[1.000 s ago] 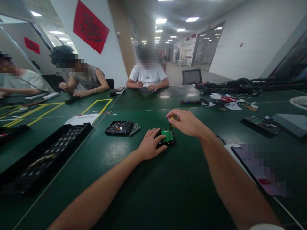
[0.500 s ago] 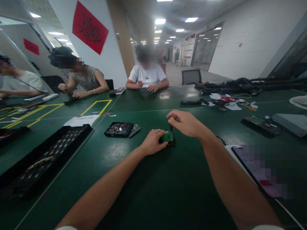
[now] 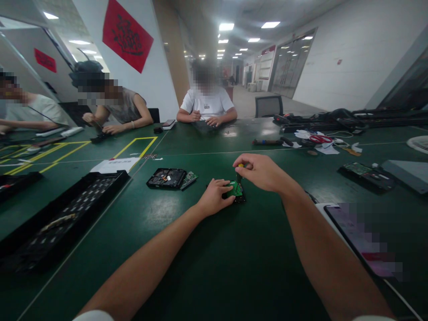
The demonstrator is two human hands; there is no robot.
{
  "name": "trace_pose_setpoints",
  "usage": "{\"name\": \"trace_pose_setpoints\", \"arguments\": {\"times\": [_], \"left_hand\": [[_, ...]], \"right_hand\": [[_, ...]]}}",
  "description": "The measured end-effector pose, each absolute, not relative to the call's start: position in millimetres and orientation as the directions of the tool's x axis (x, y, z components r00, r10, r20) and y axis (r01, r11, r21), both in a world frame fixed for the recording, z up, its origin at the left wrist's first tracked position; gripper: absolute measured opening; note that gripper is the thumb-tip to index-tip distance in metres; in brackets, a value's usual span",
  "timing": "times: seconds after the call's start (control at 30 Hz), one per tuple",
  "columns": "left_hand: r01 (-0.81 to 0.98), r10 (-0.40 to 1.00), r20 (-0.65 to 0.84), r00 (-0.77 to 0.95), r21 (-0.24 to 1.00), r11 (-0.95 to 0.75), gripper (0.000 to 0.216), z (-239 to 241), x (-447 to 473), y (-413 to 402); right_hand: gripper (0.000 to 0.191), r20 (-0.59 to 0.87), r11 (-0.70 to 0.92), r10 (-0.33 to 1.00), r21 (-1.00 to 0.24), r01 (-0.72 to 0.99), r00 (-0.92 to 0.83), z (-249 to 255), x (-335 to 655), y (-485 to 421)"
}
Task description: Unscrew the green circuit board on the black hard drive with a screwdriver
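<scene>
A small black device with a green circuit board (image 3: 237, 191) lies on the green table in front of me. My left hand (image 3: 216, 196) steadies it from the left, thumb at the near edge and fingertips on the board's far left side; the palm hides part of it. Above the board, my right hand (image 3: 257, 170) is closed around a screwdriver (image 3: 238, 177). Its yellow handle end shows between the fingers, and the tool stands upright with its tip down at the board. Whether the tip sits in a screw is too small to tell.
Left of my hands lie an open black casing (image 3: 166, 178) and a loose circuit board (image 3: 189, 179). A long black tray (image 3: 110, 189) stands farther left. At right are a phone (image 3: 359, 240) and another opened device (image 3: 366, 175). Several people work across the table.
The view has shifted slightly. Both hands keep nearly the same pose over the device, with the screwdriver still upright on the board.
</scene>
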State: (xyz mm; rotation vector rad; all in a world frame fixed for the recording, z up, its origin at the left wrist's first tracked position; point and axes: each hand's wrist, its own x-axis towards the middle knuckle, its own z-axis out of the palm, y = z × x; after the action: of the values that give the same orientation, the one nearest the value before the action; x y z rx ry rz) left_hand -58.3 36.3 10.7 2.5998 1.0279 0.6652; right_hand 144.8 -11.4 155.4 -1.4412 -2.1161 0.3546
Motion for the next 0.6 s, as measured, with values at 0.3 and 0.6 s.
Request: {"name": "trace_pose_setpoints", "arguments": {"times": [0.3, 0.6], "left_hand": [[0.588, 0.714, 0.331, 0.617, 0.409, -0.698, 0.041, 10.0, -57.8, 34.6], [0.599, 0.74, 0.344, 0.578, 0.436, -0.671, 0.043, 8.2, -58.3, 32.5]], "right_hand": [[0.023, 0.285, 0.364, 0.928, -0.565, 0.74, -0.24, 151.8, 144.8, -12.2], [0.024, 0.252, 0.356, 0.934, -0.584, 0.729, -0.254, 153.5, 144.0, -11.9]]}}
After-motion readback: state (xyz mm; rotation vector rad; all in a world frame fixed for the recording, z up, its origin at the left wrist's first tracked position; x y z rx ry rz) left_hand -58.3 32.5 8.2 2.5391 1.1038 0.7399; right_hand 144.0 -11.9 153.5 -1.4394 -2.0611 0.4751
